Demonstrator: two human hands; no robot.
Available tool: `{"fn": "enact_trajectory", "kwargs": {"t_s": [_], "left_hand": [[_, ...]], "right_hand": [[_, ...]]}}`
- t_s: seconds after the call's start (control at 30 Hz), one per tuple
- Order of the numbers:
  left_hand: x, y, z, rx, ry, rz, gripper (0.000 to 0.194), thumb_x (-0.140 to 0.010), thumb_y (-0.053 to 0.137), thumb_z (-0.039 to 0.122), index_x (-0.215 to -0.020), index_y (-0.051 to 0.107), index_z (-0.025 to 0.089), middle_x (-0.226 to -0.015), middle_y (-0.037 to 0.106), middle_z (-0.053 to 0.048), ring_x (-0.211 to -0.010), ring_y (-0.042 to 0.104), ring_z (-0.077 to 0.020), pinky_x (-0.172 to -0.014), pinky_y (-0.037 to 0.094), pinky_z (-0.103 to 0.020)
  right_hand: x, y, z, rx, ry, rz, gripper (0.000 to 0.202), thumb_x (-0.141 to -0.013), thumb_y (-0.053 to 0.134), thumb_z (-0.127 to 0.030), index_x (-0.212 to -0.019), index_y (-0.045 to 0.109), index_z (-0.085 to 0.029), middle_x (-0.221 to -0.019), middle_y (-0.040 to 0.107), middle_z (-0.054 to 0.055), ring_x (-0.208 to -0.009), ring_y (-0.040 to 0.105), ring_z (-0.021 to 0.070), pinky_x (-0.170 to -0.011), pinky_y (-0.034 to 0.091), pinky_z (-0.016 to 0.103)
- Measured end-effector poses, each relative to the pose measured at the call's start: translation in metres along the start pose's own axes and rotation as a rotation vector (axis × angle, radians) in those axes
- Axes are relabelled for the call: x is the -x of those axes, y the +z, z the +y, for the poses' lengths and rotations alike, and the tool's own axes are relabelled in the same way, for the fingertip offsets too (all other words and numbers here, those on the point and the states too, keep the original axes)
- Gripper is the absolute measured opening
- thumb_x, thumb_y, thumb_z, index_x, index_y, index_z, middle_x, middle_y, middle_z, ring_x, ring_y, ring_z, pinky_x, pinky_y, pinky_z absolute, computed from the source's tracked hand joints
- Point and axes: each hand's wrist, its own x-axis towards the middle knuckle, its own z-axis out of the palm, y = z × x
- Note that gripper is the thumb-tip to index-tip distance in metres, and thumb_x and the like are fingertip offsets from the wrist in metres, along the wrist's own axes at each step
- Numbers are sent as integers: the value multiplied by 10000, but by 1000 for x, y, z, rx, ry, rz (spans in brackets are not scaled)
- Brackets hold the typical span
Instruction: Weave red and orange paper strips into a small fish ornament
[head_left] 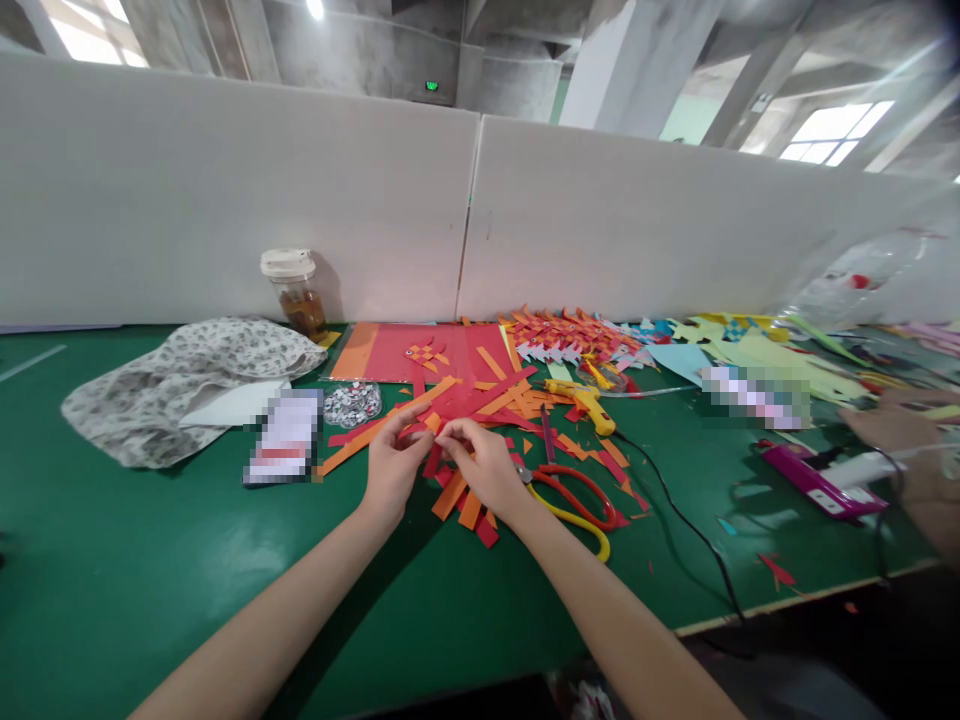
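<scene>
In the middle of the head view, both my hands hold a piece woven of red and orange paper strips (450, 495). My left hand (394, 462) pinches its upper left side. Thumb and fingers of my right hand (484, 465) are closed on the right side, and the tips of both hands nearly meet. Loose strip ends hang down below the fingers; the fingers partly hide the weave. Orange and red strips (510, 395) lie scattered just beyond. Close to my right wrist rest scissors (577, 500) with a red and a yellow handle.
A yellow glue gun (589, 400) with a black cord lies right of the strips. Finished paper fish (562, 335) are piled behind. To the left are a phone (286, 440), a bag of googly eyes (352, 403), a patterned cloth (165, 390) and a lidded cup (296, 295). Another person's hand (922, 460) is at right.
</scene>
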Motion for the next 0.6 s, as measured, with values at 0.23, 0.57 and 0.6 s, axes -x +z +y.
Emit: {"fn": "enact_trajectory", "kwargs": {"t_s": [0.23, 0.57, 0.6], "left_hand": [[0, -2, 1, -16, 8, 16, 447, -625, 672, 199, -1066, 613, 158, -558, 490, 74, -471, 437, -53, -479, 363, -175], [-5, -5, -3, -8, 20, 59, 432, -612, 654, 172, -1043, 626, 153, -589, 469, 67, -480, 388, -41, -480, 344, -168], [-5, -5, -3, -4, 20, 62, 438, -612, 655, 173, -1048, 624, 149, -601, 479, 62, -489, 395, -43, -486, 348, -171]], "right_hand": [[3, -2, -6, 303, -31, -116, 184, -916, 407, -360, -889, 539, -235, -677, 606, -20, -622, 560, 136, -582, 329, 233], [5, -2, -3, 494, -105, -133, 172, -943, 358, -328, -945, 482, -209, -741, 659, 3, -679, 627, 163, -569, 306, 230], [5, -2, -2, 528, -119, -121, 174, -945, 353, -322, -952, 479, -203, -734, 662, 9, -670, 630, 168, -562, 302, 233]]}}
